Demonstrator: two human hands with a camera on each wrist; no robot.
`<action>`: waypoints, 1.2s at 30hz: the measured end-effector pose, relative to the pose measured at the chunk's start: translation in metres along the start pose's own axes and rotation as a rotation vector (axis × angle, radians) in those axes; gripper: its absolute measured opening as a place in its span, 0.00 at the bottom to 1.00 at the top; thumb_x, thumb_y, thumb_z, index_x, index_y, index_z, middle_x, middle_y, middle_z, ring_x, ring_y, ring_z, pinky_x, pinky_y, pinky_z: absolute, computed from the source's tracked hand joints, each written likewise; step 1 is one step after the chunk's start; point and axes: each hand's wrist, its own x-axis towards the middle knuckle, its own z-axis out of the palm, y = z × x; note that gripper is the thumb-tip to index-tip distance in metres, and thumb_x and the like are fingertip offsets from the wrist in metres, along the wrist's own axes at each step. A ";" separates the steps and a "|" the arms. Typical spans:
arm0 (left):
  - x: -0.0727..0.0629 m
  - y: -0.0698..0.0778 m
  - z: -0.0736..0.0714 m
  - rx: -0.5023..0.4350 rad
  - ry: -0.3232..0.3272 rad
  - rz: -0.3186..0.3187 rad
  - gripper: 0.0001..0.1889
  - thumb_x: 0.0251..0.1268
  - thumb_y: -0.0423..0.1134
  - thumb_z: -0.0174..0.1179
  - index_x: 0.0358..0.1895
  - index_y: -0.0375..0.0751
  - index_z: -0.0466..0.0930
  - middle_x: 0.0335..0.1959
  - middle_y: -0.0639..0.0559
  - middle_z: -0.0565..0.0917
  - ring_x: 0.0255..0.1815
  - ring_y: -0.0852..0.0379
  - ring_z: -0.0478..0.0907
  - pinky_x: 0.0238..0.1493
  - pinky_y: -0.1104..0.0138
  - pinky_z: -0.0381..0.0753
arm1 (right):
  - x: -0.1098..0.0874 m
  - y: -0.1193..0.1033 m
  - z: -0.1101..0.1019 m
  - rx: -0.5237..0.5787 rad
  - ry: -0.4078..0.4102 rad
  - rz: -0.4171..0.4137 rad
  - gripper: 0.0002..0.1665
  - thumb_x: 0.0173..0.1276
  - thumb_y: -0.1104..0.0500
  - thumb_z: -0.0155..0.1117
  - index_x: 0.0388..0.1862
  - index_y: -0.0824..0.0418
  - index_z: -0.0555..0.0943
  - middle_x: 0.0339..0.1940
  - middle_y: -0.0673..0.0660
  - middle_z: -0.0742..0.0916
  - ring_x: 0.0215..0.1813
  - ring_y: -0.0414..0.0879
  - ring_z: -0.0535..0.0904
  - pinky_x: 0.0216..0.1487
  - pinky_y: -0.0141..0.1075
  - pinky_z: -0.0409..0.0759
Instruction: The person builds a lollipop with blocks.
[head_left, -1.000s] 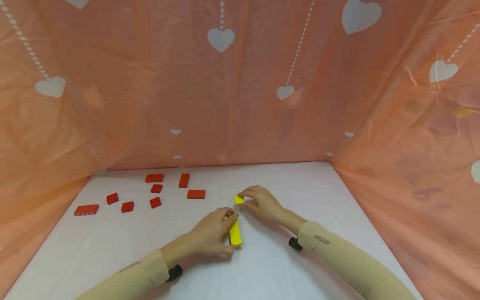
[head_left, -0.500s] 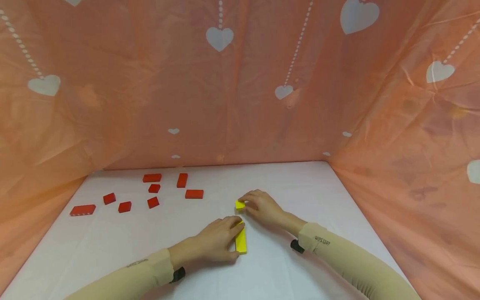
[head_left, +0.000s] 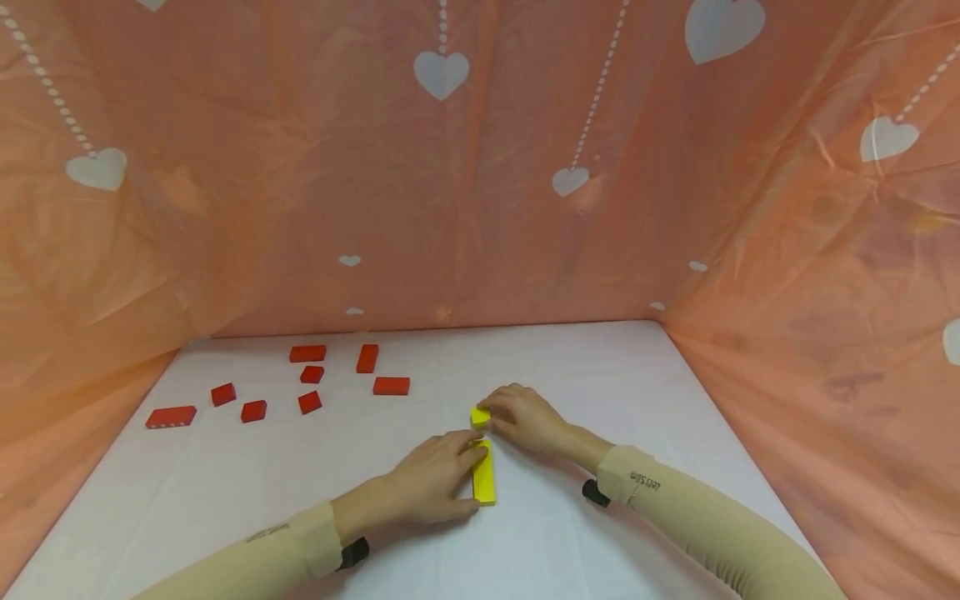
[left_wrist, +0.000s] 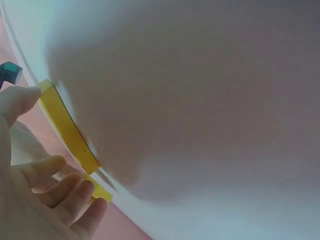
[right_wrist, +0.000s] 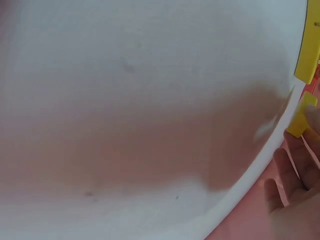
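Observation:
My left hand holds a long yellow block lengthwise, with the thumb at its near end and fingers by its far end. In the left wrist view this block slants beside the thumb tip. My right hand pinches a small yellow block between thumb and fingers. The small block sits just past the long one's far end, roughly in line with it, and a narrow gap shows between them in the right wrist view. Fingers partly cover the small block there.
Several red blocks lie scattered on the white tabletop at the back left, among them a flat red block closest to my hands. An orange curtain with white hearts encloses the back and sides.
My left hand has brought the long yellow block rightward and a little nearer to me, turning it straighter. The small block in my right hand has come slightly nearer. The red blocks have stayed put.

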 end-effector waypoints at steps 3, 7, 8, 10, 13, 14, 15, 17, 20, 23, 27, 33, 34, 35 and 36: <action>-0.002 0.001 0.000 -0.010 0.025 0.000 0.36 0.66 0.57 0.68 0.71 0.40 0.76 0.73 0.44 0.72 0.72 0.49 0.70 0.71 0.50 0.74 | 0.000 0.000 0.001 -0.001 -0.013 -0.010 0.18 0.72 0.59 0.70 0.59 0.60 0.86 0.57 0.55 0.89 0.60 0.52 0.82 0.64 0.51 0.78; -0.003 0.002 0.001 -0.009 0.035 0.001 0.33 0.66 0.55 0.69 0.69 0.41 0.78 0.67 0.47 0.75 0.66 0.52 0.73 0.68 0.53 0.77 | 0.000 0.000 0.002 0.011 -0.022 -0.021 0.17 0.72 0.59 0.71 0.58 0.60 0.86 0.56 0.55 0.89 0.59 0.51 0.83 0.63 0.49 0.79; -0.004 0.002 0.001 -0.005 0.036 0.002 0.32 0.66 0.55 0.69 0.68 0.41 0.79 0.66 0.48 0.75 0.65 0.52 0.74 0.68 0.54 0.77 | 0.000 0.000 0.002 0.015 -0.022 -0.021 0.17 0.72 0.59 0.71 0.58 0.60 0.86 0.55 0.54 0.89 0.59 0.51 0.83 0.63 0.49 0.79; -0.004 0.002 0.001 0.010 0.036 0.002 0.31 0.67 0.54 0.68 0.68 0.41 0.80 0.66 0.49 0.76 0.64 0.53 0.74 0.67 0.54 0.77 | 0.000 -0.001 0.002 0.026 -0.027 -0.017 0.17 0.72 0.59 0.71 0.58 0.60 0.86 0.55 0.54 0.89 0.59 0.51 0.83 0.63 0.49 0.80; -0.005 0.002 0.001 0.027 0.042 0.004 0.30 0.67 0.54 0.68 0.66 0.41 0.81 0.65 0.49 0.76 0.64 0.53 0.74 0.67 0.54 0.78 | 0.001 -0.001 0.003 0.040 -0.030 -0.003 0.17 0.72 0.59 0.70 0.58 0.60 0.86 0.55 0.54 0.89 0.59 0.51 0.83 0.63 0.49 0.80; -0.005 0.002 0.001 0.031 0.046 0.004 0.30 0.67 0.55 0.68 0.66 0.41 0.81 0.65 0.49 0.77 0.64 0.53 0.75 0.67 0.54 0.78 | 0.001 -0.001 0.003 0.044 -0.032 0.002 0.17 0.72 0.59 0.70 0.58 0.60 0.86 0.55 0.54 0.89 0.59 0.51 0.83 0.64 0.49 0.80; -0.005 0.002 0.002 0.035 0.050 0.004 0.30 0.67 0.55 0.69 0.66 0.41 0.82 0.64 0.50 0.77 0.63 0.53 0.76 0.67 0.54 0.78 | 0.001 -0.001 0.003 0.048 -0.035 0.008 0.17 0.72 0.59 0.69 0.58 0.60 0.86 0.55 0.55 0.89 0.59 0.51 0.82 0.64 0.49 0.79; -0.006 0.002 0.002 0.038 0.061 0.005 0.29 0.66 0.55 0.69 0.65 0.41 0.82 0.63 0.50 0.79 0.62 0.53 0.77 0.66 0.53 0.78 | 0.002 -0.001 0.004 0.054 -0.035 0.014 0.16 0.73 0.59 0.69 0.58 0.60 0.86 0.56 0.55 0.89 0.60 0.52 0.82 0.64 0.50 0.79; -0.006 0.003 0.003 0.045 0.079 0.007 0.28 0.66 0.55 0.69 0.63 0.42 0.83 0.61 0.51 0.81 0.60 0.53 0.80 0.64 0.53 0.80 | 0.001 -0.001 0.004 0.060 -0.037 0.022 0.16 0.73 0.59 0.69 0.57 0.60 0.86 0.55 0.55 0.89 0.60 0.52 0.82 0.64 0.50 0.79; -0.006 0.003 0.005 0.055 0.091 0.009 0.28 0.67 0.56 0.69 0.62 0.42 0.84 0.60 0.51 0.82 0.59 0.53 0.81 0.62 0.53 0.81 | 0.000 -0.001 0.004 0.069 -0.041 0.030 0.16 0.72 0.59 0.69 0.57 0.60 0.86 0.55 0.55 0.88 0.60 0.53 0.82 0.65 0.51 0.78; -0.006 0.003 0.007 0.066 0.094 0.007 0.28 0.67 0.56 0.69 0.62 0.43 0.84 0.59 0.51 0.82 0.59 0.54 0.82 0.61 0.53 0.82 | -0.002 -0.001 0.005 0.089 -0.044 0.039 0.16 0.73 0.59 0.69 0.57 0.60 0.87 0.55 0.55 0.88 0.60 0.52 0.82 0.65 0.51 0.79; -0.007 0.005 0.006 0.058 0.084 -0.007 0.28 0.66 0.57 0.69 0.63 0.43 0.84 0.60 0.51 0.82 0.59 0.53 0.82 0.62 0.52 0.82 | -0.005 -0.003 0.007 0.092 -0.035 0.022 0.15 0.74 0.59 0.68 0.57 0.60 0.87 0.54 0.54 0.88 0.59 0.52 0.82 0.64 0.50 0.79; -0.007 0.005 0.006 0.059 0.082 -0.010 0.28 0.66 0.57 0.69 0.63 0.43 0.84 0.60 0.51 0.82 0.59 0.53 0.82 0.62 0.52 0.82 | -0.005 -0.003 0.007 0.091 -0.034 0.020 0.15 0.73 0.59 0.68 0.56 0.60 0.87 0.54 0.54 0.88 0.59 0.52 0.81 0.64 0.50 0.79; -0.007 0.005 0.006 0.059 0.081 -0.012 0.28 0.66 0.57 0.69 0.63 0.43 0.84 0.60 0.51 0.82 0.59 0.53 0.82 0.62 0.51 0.82 | -0.005 -0.003 0.007 0.091 -0.035 0.021 0.15 0.74 0.59 0.68 0.56 0.59 0.87 0.54 0.54 0.88 0.59 0.51 0.81 0.64 0.50 0.79; -0.007 0.005 0.006 0.059 0.079 -0.013 0.28 0.66 0.57 0.69 0.63 0.43 0.84 0.60 0.51 0.82 0.58 0.53 0.82 0.61 0.52 0.82 | -0.005 -0.003 0.008 0.091 -0.037 0.020 0.15 0.74 0.59 0.68 0.57 0.59 0.87 0.54 0.54 0.88 0.59 0.51 0.81 0.64 0.50 0.79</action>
